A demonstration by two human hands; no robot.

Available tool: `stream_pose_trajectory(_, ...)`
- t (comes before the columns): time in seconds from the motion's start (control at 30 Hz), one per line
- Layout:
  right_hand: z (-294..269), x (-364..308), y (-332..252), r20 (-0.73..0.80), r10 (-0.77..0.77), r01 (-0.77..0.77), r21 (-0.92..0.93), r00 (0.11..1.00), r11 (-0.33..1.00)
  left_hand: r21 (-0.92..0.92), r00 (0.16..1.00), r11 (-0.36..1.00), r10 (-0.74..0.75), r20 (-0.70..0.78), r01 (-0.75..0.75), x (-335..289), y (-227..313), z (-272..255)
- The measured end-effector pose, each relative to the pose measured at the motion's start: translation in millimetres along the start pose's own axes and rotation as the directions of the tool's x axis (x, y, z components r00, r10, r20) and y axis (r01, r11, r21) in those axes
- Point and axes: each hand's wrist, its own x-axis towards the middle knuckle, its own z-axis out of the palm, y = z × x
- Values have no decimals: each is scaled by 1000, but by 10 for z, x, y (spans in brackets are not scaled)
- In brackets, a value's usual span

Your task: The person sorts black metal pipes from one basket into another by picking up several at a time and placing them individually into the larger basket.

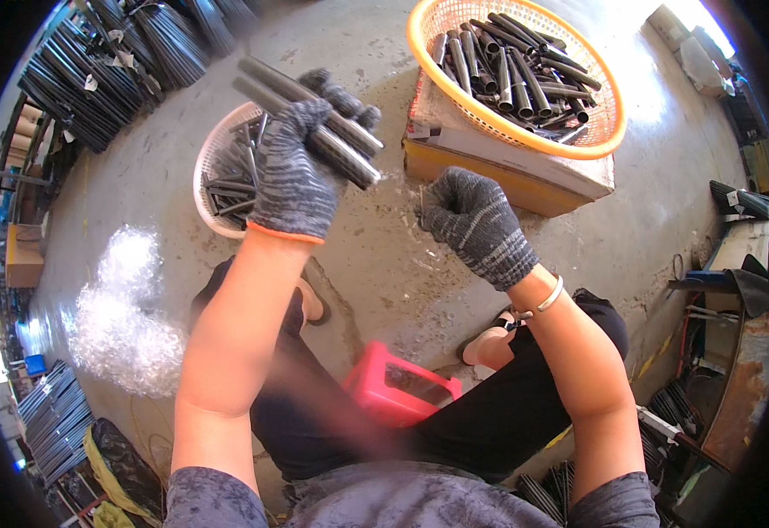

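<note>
My left hand (301, 163), in a grey knitted glove with an orange cuff, is closed round a pair of short dark metal tubes (342, 151). The tubes lie side by side and slant down to the right, their far ends blurred. Beneath that hand, partly covered by it, a pale plastic basket (206, 180) on the floor holds similar dark tubes (235, 189). My right hand (472, 216), gloved too, has its fingers curled in at the front of a cardboard box (507, 172); what they hold, if anything, cannot be made out.
An orange-rimmed basket (618, 114) full of short tubes (525, 75) stands on the box. A pink plastic stool (375, 374) is between my legs. Crumpled clear plastic wrap (129, 326) lies left. Bundles of long rods (76, 88) stand at far left; a rusty metal panel (745, 387) is right.
</note>
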Motion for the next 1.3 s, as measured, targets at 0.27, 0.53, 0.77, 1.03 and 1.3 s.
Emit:
stream_pose_trajectory(0.27, -105, -63, -159, -89, -289, 300, 156, 953, 941, 105, 992, 992, -85, 96, 75, -92, -42, 21)
stream_pose_trajectory(0.53, -140, 29, -171, -56, -440, 443, 51, 896, 895, 96, 947, 943, -321, 17, 318, -139, -219, 69)
stream_pose_trajectory(0.77, -173, 37, -218, 12, -427, 424, 83, 904, 902, 81, 935, 931, -355, -11, 355, -102, -284, 28)
stream_pose_trajectory(1.03, 172, -148, -45, 383, -504, 608, -227, 774, 761, 12, 974, 974, -224, -34, 224, -21, -143, 156)
stream_pose_trajectory(1.3, -245, -17, -229, -16, -279, 280, 30, 960, 960, 173, 975, 962, -220, 24, 213, -75, -76, 13)
